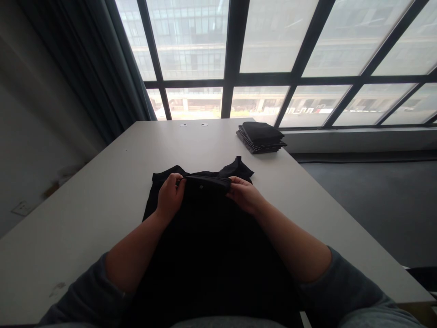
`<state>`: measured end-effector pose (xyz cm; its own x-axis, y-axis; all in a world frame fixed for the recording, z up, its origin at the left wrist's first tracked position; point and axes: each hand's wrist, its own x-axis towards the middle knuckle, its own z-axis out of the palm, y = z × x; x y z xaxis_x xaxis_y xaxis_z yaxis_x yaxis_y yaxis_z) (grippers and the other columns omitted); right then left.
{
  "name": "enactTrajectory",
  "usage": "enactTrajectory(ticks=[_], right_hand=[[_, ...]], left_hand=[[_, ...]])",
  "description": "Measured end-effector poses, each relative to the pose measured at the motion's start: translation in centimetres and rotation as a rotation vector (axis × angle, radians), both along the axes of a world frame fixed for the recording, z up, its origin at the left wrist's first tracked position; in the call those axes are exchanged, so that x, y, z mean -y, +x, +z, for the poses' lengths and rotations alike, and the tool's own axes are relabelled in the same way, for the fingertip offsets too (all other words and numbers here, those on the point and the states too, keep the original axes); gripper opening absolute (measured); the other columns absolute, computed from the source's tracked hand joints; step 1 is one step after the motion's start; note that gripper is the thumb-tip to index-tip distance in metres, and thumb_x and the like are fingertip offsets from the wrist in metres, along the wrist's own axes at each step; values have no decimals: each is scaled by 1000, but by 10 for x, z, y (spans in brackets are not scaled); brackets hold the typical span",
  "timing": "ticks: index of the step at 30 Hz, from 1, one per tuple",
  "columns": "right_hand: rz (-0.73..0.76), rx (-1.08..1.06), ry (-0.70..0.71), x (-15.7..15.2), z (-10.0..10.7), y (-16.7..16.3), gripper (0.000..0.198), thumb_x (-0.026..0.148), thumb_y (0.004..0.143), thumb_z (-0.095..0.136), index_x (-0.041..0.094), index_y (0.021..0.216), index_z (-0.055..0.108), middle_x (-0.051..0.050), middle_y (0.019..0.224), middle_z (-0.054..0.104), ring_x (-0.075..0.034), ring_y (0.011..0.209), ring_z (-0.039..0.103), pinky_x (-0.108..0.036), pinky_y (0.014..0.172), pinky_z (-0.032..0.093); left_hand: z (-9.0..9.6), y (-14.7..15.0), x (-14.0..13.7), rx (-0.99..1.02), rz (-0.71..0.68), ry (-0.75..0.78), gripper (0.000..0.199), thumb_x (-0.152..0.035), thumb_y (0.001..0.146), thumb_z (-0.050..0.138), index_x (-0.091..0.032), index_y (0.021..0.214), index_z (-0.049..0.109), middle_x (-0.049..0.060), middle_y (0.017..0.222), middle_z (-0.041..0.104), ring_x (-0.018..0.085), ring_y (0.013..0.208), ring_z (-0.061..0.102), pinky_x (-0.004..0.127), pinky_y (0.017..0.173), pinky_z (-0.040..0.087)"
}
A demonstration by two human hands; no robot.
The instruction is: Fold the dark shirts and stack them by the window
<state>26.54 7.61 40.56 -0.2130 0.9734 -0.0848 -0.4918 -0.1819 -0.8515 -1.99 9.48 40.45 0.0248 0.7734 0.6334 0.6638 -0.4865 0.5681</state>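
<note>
A black garment [208, 237] lies over the near part of the white table [300, 218] and runs down towards my body. Its cut is hard to make out in the dark. Both hands hold a folded, band-like edge of it, lifted a little and stretched between them, with a small pale mark near its middle. My left hand [171, 193] pinches the left end between thumb and fingers. At the right end, my right hand [244, 193] is closed on the cloth. Beyond the hands, two loose flaps of black cloth stick out left and right.
A stack of folded dark cloth [261, 136] sits by the table's far right edge. Two small white fittings [194, 125] are set near the far edge. Large windows [262, 41] stand behind, a dark curtain [92, 59] hangs at left, and a wall socket [22, 208] is lower left.
</note>
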Motion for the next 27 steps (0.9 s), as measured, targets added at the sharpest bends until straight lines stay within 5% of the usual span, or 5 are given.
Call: enactTrajectory(ticks=[6, 10, 18, 23, 27], right_hand=[[68, -28, 2, 10, 16, -3, 36, 31, 76, 77, 27, 105, 56, 5, 82, 63, -15, 70, 62, -27, 65, 52], [35, 255, 152, 14, 16, -6, 41, 48, 80, 75, 29, 107, 51, 5, 85, 60, -16, 70, 57, -28, 66, 49], [-476, 1040, 419, 0, -4, 1, 20, 31, 77, 69, 23, 81, 52, -2, 83, 57, -18, 75, 55, -31, 68, 48], [-198, 825, 85, -1, -2, 0, 29, 50, 91, 60, 23, 84, 58, -1, 65, 58, -19, 53, 58, -31, 45, 47], [-54, 526, 98, 3, -1, -8, 26, 40, 81, 78, 20, 88, 62, -2, 68, 65, -17, 57, 66, -30, 52, 58]], left_hand=[[-2, 2, 0, 18, 21, -29, 22, -45, 103, 52, -24, 103, 56, 4, 92, 69, 21, 75, 65, 34, 71, 50], [-1, 3, 1, 43, 25, -31, 20, -43, 104, 51, -24, 102, 55, 3, 89, 68, 20, 71, 64, 33, 67, 49], [5, 7, 12, 22, -213, 162, 9, -32, 105, 50, -23, 106, 51, 7, 106, 69, 19, 92, 68, 32, 78, 53], [11, 9, 15, -102, -205, 233, 8, -30, 104, 49, -23, 100, 50, 7, 100, 68, 20, 87, 63, 34, 78, 51], [11, 9, 11, -170, -41, 168, 12, -32, 104, 48, -24, 96, 51, 7, 95, 66, 22, 83, 63, 35, 75, 48]])
